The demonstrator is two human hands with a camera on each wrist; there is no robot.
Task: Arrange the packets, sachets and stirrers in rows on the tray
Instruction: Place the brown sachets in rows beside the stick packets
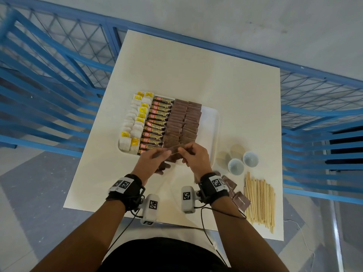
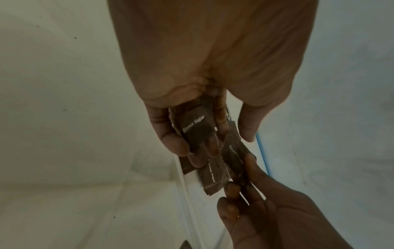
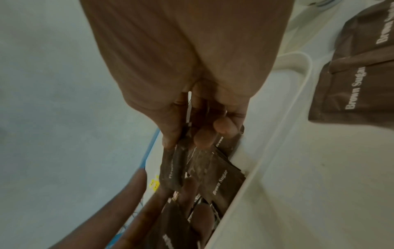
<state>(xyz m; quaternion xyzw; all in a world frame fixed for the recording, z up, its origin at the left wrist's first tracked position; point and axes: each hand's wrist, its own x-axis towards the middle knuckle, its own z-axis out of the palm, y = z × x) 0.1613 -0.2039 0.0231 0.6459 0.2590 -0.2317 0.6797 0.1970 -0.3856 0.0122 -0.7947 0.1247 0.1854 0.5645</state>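
Note:
A white tray (image 1: 213, 122) on the table holds rows of white and yellow packets (image 1: 135, 122), coffee granule sticks (image 1: 157, 122) and brown sugar sachets (image 1: 184, 122). Both hands meet over the tray's near edge. My left hand (image 1: 155, 160) grips a small bundle of brown sugar sachets (image 2: 196, 128). My right hand (image 1: 193, 154) pinches one brown sachet (image 1: 176, 149) at the top of that bundle, thumb and fingers on it (image 3: 192, 160). Loose brown sachets (image 1: 240, 201) and a heap of wooden stirrers (image 1: 259, 201) lie on the table right of my right wrist.
Two white cups (image 1: 250, 159) and two round lids (image 1: 237, 150) stand right of the tray. The tray's right strip (image 1: 208, 134) is bare. A blue metal railing (image 1: 59, 75) surrounds the white table (image 1: 196, 71) on both sides and behind.

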